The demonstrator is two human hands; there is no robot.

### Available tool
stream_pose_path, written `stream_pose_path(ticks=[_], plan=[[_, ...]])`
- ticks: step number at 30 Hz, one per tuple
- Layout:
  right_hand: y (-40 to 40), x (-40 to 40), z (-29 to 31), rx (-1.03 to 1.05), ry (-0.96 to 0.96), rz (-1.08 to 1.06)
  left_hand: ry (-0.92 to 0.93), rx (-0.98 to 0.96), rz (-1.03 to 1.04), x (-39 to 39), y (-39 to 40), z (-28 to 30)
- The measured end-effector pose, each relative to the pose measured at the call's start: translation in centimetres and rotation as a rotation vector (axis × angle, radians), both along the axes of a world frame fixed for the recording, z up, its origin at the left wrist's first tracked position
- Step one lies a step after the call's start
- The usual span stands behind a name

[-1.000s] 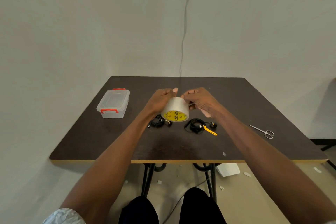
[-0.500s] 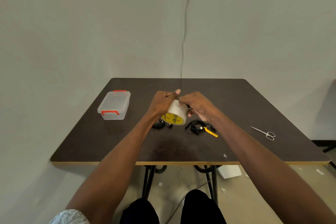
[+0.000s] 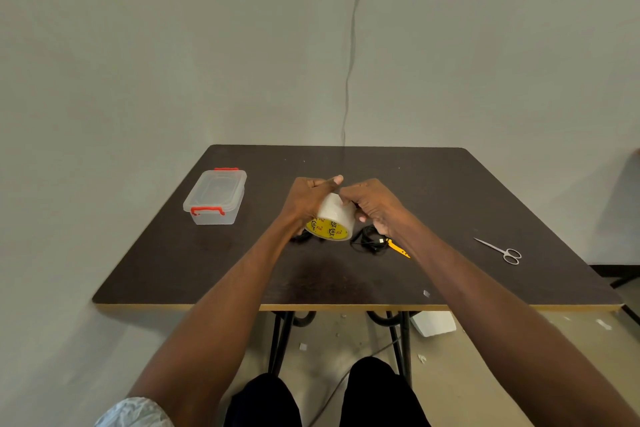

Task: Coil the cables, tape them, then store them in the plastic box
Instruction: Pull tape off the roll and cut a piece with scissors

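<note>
A roll of clear tape (image 3: 331,220) with a yellow core is held above the middle of the dark table (image 3: 450,191). My left hand (image 3: 310,199) grips its left side, thumb pointing right across the top. My right hand (image 3: 372,204) holds the right side with fingertips on the roll's surface. A coiled black cable (image 3: 369,242) with a yellow strap (image 3: 398,248) lies on the table below my right hand. A second black cable (image 3: 300,236) is mostly hidden under my left wrist. The clear plastic box (image 3: 215,196) with red latches stands shut at the left.
Small metal scissors (image 3: 500,250) lie on the table at the right. A scrap of tape (image 3: 426,293) sits near the front edge. The wall runs right behind the table, with a thin cord hanging down it.
Both hands have lowered the tape roll slightly and tilted it. The fingers of my right hand have shifted on the roll's surface. Cables, box and scissors have not moved.
</note>
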State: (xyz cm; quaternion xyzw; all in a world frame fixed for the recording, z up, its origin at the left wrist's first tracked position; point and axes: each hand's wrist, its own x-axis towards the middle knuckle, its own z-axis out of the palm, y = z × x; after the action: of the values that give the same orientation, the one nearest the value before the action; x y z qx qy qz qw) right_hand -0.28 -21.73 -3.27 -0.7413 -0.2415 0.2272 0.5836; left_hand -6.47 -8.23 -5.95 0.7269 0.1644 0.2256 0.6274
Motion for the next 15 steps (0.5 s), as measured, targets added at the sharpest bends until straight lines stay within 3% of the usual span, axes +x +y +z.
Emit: stream_pose_path(ticks=[6, 12, 15], plan=[[-0.8, 0.0, -0.6, 0.025, -0.020, 0.084, 0.054, -0.074, 0.025, 0.4, -0.1, 0.4], [-3.0, 2.6, 0.2, 0.088, 0.023, 0.292, 0.000, -0.478, 0.013, 0.2, 0.2, 0.2], [-3.1, 2.3, 0.1, 0.209, 0.018, 0.213, -0.057, -0.315, 0.101, 0.7, 0.0, 1.0]])
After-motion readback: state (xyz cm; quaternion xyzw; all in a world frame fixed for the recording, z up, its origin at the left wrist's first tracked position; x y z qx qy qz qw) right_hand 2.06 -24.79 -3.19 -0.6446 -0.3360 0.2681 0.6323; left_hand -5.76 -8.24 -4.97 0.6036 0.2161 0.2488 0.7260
